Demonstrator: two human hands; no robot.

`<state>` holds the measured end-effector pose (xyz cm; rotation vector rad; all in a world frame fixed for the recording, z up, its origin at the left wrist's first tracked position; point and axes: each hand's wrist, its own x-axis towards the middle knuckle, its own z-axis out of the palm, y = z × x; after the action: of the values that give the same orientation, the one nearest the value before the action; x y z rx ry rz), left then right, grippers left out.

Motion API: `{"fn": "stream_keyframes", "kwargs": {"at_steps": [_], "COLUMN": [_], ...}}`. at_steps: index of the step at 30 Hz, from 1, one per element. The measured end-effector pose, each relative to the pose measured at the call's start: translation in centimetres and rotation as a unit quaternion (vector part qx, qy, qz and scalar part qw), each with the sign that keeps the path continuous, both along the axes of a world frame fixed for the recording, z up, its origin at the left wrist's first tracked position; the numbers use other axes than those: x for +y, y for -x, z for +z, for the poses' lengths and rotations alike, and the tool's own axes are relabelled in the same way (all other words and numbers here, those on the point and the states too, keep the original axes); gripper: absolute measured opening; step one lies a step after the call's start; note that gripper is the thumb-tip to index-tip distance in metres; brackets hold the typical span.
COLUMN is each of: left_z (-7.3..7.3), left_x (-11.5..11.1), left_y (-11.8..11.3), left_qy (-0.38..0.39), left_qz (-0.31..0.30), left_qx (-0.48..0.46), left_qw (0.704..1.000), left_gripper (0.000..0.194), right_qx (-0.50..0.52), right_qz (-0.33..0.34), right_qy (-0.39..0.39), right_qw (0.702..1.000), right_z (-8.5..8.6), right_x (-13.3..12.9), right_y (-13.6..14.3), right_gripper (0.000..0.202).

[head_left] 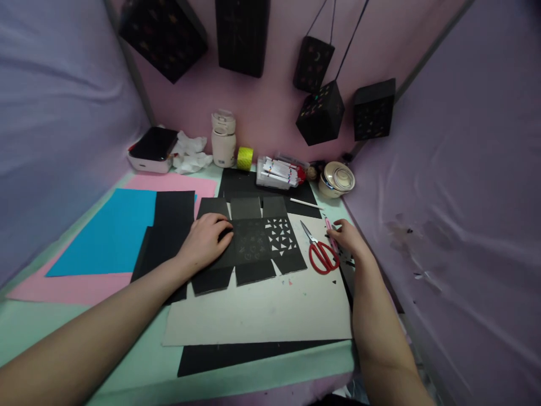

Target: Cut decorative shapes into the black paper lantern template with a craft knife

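My left hand [209,237] lies on the left part of a flat black paper box template [249,273], its fingers spread over the sheet. The template has flaps along two edges, faint drawn shapes in the middle and a panel of small triangular cut-outs at the right. My right hand [346,234] is at the right side of the table, thumb and fingers closed on a slim pink craft knife [329,226]. Just left of that hand lies a pair of red-handled scissors [323,257], its blades pointing away from me.
Under the template is a pale board [257,321]. Blue paper [105,231] and pink paper [80,287] lie left. Behind stand a marker box [276,173], yellow tape [244,158], a cream bottle [224,146] and a lidded bowl [336,179]. Black box lanterns [323,113] hang above.
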<state>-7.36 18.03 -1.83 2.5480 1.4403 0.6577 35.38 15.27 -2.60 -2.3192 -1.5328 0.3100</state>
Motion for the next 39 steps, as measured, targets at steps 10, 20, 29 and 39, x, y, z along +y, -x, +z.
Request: {"fn": "stream_keyframes", "kwargs": {"at_steps": [10,20,29,39], "left_z": [0.1,0.0,-0.2,0.0], "left_x": [-0.3,-0.2,-0.3,-0.5], "left_y": [-0.2,-0.3,-0.3,-0.4], "left_qy": [0.002,0.015,0.025,0.025], "left_qz": [-0.003,-0.032,-0.037,-0.031], "left_qx": [-0.009,-0.005,0.006,0.022], "left_qw": [1.000,0.999,0.999,0.999], "left_gripper": [0.023,0.028,0.031,0.033], "right_qx": [0.115,0.440,0.628,0.705], "right_qz": [0.009,-0.004,0.063,0.033], "right_qy": [-0.195,-0.401,-0.368,-0.291], "right_qw": [0.974,0.804,0.683,0.646], "right_z": [1.6,3.2,4.2,3.3], "right_x": [-0.3,0.1,-0.3,0.0], "right_y": [0.4,2.7,5.6,5.5], "right_gripper": [0.029,0.030,0.037,0.031]}}
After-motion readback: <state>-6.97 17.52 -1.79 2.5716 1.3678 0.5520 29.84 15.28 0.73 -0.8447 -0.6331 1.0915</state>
